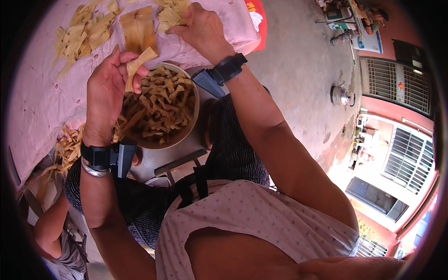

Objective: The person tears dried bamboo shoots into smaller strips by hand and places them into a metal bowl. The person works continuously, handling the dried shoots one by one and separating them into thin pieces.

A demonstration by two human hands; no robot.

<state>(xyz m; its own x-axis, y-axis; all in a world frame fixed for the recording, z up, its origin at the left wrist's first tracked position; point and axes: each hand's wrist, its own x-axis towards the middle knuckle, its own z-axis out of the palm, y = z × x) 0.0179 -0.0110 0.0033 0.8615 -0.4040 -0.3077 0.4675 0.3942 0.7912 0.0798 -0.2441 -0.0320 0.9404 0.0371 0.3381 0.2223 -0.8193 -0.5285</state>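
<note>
My left hand [106,85] holds a knotted, pale yellow dried strip [132,70] between its fingers, above the near left rim of a round basin [198,108]. Inside the basin lies a heap of similar brownish knotted pieces [164,101]. My right hand [204,29] reaches across the table to a small pile of flat yellow strips [168,15]. Its thumb and fingers touch the pile, but whether they grip a strip cannot be made out. Between both hands, a flat brown-yellow square sheet [138,28] rests on the pink tablecloth [38,101].
A larger pile of loose strips [85,33] is on the table's left. More strips [70,147] hang or lie below the table edge. Another person's arm [52,224] is at lower left. A metal kettle [339,95] stands on the concrete floor [297,63]; another person [376,19] is far off.
</note>
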